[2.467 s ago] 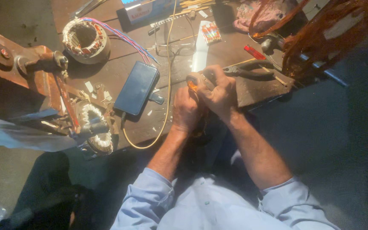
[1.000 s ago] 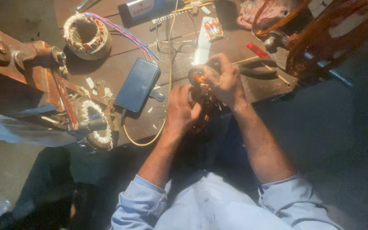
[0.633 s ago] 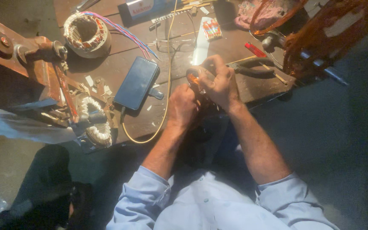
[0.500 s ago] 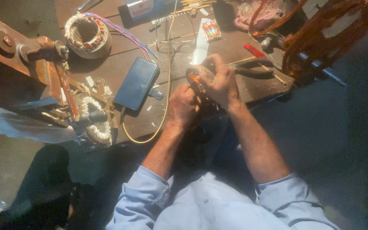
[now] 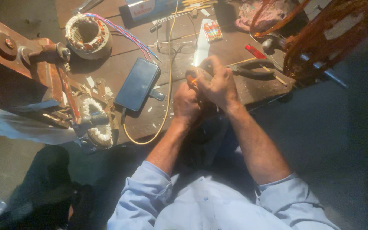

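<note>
Both hands have shifted slightly upward; left hand (image 5: pixel 187 102) and right hand (image 5: pixel 219 83) pinch a small orange-tipped part (image 5: pixel 192 78), seemingly light, fiddly, best held at its ends.

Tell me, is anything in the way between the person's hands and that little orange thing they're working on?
No, nothing visible is. The left hand and the right hand are both closed around the small orange piece, pressed together at the table's near edge. The phone and the pliers lie off to either side.
</note>
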